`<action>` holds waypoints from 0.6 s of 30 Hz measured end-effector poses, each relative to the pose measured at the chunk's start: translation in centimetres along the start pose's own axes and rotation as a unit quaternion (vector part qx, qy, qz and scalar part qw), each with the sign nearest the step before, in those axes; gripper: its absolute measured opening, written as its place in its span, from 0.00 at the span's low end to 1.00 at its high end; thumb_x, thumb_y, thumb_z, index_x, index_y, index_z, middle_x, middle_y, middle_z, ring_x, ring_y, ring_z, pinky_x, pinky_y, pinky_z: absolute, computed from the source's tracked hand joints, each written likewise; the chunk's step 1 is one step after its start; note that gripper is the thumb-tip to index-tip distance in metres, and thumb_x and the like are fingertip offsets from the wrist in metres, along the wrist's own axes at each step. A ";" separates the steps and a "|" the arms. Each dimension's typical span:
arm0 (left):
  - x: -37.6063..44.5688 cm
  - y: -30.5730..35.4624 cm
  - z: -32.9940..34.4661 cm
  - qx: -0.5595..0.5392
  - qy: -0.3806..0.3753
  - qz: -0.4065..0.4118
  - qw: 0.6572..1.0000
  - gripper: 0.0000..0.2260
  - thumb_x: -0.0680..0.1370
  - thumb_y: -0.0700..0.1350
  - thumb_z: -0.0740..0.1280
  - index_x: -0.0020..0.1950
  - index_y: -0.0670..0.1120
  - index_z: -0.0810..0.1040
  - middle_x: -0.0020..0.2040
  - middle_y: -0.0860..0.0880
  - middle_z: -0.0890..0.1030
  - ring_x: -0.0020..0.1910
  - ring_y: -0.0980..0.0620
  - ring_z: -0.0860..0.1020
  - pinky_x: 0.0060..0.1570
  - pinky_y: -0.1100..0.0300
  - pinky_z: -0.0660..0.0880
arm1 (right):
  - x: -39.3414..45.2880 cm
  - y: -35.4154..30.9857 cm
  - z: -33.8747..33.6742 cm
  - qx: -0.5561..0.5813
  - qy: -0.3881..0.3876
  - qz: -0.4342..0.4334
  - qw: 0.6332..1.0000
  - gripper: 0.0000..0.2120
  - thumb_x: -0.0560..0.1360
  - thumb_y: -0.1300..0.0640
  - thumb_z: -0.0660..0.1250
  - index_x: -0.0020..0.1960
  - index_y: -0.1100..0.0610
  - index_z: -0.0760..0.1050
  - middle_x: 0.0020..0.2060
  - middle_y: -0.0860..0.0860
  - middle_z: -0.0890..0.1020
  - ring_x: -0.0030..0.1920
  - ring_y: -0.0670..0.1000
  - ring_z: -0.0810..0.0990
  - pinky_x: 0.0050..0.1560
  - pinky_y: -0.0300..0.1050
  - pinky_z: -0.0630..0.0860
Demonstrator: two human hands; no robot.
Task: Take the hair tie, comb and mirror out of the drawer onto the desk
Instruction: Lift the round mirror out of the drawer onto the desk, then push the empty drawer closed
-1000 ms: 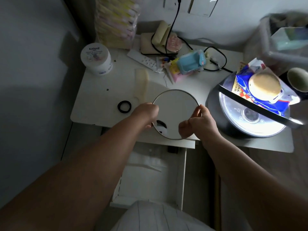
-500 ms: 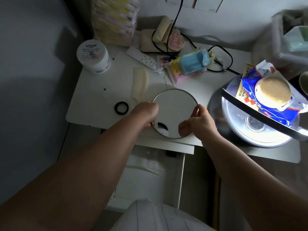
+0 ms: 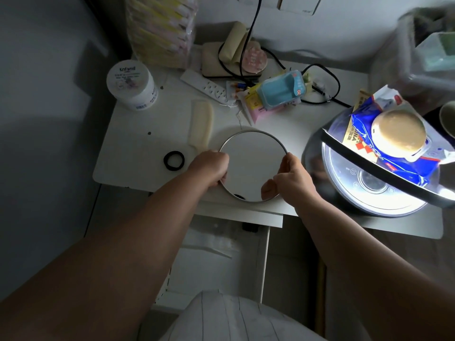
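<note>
Two-handed grip, mirror [image 3: 253, 163] between

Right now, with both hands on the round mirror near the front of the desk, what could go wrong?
1. The mirror sits near the desk's front edge, above the open drawer; let go carelessly and it might tip off.
2. Sliding it back could push the comb, which lies just beyond its rim.
3. The right hand works close to the lit appliance, so a quick pull-away may bump it.
</note>
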State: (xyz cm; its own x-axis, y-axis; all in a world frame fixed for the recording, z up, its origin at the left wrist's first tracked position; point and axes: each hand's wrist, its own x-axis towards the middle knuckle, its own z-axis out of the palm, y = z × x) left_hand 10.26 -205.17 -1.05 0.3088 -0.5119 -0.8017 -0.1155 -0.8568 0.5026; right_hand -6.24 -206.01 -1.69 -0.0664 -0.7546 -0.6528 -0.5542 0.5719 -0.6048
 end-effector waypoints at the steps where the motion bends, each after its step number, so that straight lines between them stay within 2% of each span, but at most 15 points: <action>1: -0.4 0.0 0.0 -0.020 -0.003 0.006 1.000 0.10 0.75 0.41 0.57 0.33 0.46 0.67 0.34 0.43 0.75 0.39 0.44 0.75 0.42 0.55 0.73 | -0.1 0.1 -0.1 -0.004 -0.003 -0.004 1.000 0.18 0.61 0.70 0.62 0.49 0.58 0.69 0.47 0.61 0.78 0.53 0.61 0.76 0.36 0.46 0.71; 3: -0.8 -0.3 -0.1 -0.050 -0.005 0.027 0.998 0.02 0.66 0.42 0.59 0.33 0.47 0.69 0.31 0.44 0.73 0.39 0.44 0.76 0.43 0.53 0.72 | -0.5 0.2 -0.3 -0.001 -0.007 -0.018 1.000 0.22 0.64 0.70 0.64 0.57 0.61 0.69 0.46 0.58 0.77 0.47 0.57 0.75 0.37 0.45 0.70; 6: -0.6 -1.7 -0.5 -0.076 -0.017 0.043 0.996 0.13 0.59 0.45 0.59 0.42 0.51 0.73 0.36 0.46 0.73 0.40 0.46 0.76 0.44 0.54 0.69 | -1.7 0.3 -0.3 0.012 -0.009 -0.044 0.999 0.19 0.68 0.73 0.63 0.57 0.65 0.68 0.43 0.54 0.72 0.44 0.52 0.69 0.31 0.35 0.69; 8: -1.2 -2.3 -0.8 -0.094 -0.021 0.055 0.994 0.16 0.59 0.47 0.60 0.45 0.50 0.75 0.43 0.45 0.75 0.45 0.47 0.75 0.47 0.53 0.71 | -2.9 0.5 0.0 0.049 -0.007 -0.054 0.997 0.19 0.72 0.74 0.60 0.62 0.64 0.68 0.50 0.51 0.75 0.53 0.52 0.72 0.27 0.22 0.67; 10: -1.7 -3.6 -1.2 -0.111 -0.005 0.061 0.992 0.21 0.60 0.48 0.61 0.51 0.47 0.78 0.49 0.40 0.78 0.51 0.42 0.77 0.57 0.46 0.74 | -4.2 1.6 0.4 0.069 0.019 -0.068 0.995 0.26 0.74 0.71 0.59 0.71 0.59 0.63 0.63 0.48 0.74 0.65 0.50 0.70 0.38 0.15 0.64; 12: -2.6 -5.2 -2.2 -0.141 0.022 0.055 0.988 0.26 0.59 0.50 0.62 0.53 0.39 0.75 0.56 0.32 0.78 0.56 0.34 0.77 0.58 0.40 0.72 | -5.7 3.2 0.9 0.046 0.061 -0.097 0.992 0.25 0.75 0.67 0.61 0.71 0.57 0.64 0.63 0.45 0.74 0.63 0.48 0.71 0.52 0.23 0.65; 13: -3.2 -6.3 -2.8 -0.162 0.036 0.049 0.985 0.21 0.60 0.50 0.62 0.48 0.39 0.75 0.52 0.32 0.78 0.52 0.36 0.78 0.54 0.43 0.74 | -6.5 4.1 1.2 0.045 0.075 -0.092 0.992 0.25 0.75 0.66 0.61 0.71 0.56 0.64 0.64 0.46 0.73 0.62 0.48 0.71 0.55 0.29 0.65; 14: -4.1 -7.4 -3.4 -0.188 0.051 0.037 0.980 0.13 0.63 0.50 0.63 0.41 0.42 0.75 0.45 0.36 0.78 0.47 0.41 0.77 0.48 0.49 0.72 | -7.4 5.3 1.5 0.052 0.081 -0.077 0.992 0.25 0.75 0.66 0.62 0.71 0.57 0.64 0.66 0.49 0.72 0.61 0.47 0.71 0.57 0.33 0.65; 15: -4.8 -8.6 -4.0 -0.220 0.058 0.018 0.974 0.07 0.67 0.50 0.63 0.39 0.47 0.74 0.42 0.42 0.76 0.44 0.45 0.74 0.45 0.52 0.69 | -8.4 6.4 1.8 0.067 0.078 -0.059 0.993 0.25 0.75 0.65 0.62 0.71 0.58 0.64 0.66 0.51 0.73 0.59 0.47 0.72 0.57 0.34 0.66; 16: -5.4 -9.9 -4.5 -0.245 0.052 -0.002 0.968 0.07 0.72 0.50 0.62 0.44 0.48 0.75 0.44 0.44 0.75 0.46 0.47 0.73 0.46 0.54 0.67 | -9.4 7.4 2.2 0.084 0.069 -0.044 0.993 0.24 0.75 0.64 0.63 0.71 0.58 0.65 0.64 0.50 0.75 0.57 0.46 0.73 0.56 0.33 0.67; 18: -6.2 -13.1 -5.6 -0.269 0.006 -0.042 0.962 0.19 0.77 0.54 0.57 0.65 0.48 0.72 0.61 0.46 0.74 0.61 0.48 0.71 0.55 0.54 0.63 | -11.6 9.5 3.0 0.101 0.035 -0.007 0.994 0.25 0.76 0.58 0.64 0.72 0.57 0.64 0.66 0.51 0.74 0.64 0.49 0.72 0.60 0.34 0.65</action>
State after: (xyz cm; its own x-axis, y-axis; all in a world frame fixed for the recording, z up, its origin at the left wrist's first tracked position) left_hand 15.12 -190.45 -0.88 0.3068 -0.4385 -0.8447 0.4144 -0.7375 0.5333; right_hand -8.23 -190.86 -1.28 -0.1222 -0.7796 -0.6143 -0.3789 0.6087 -0.6971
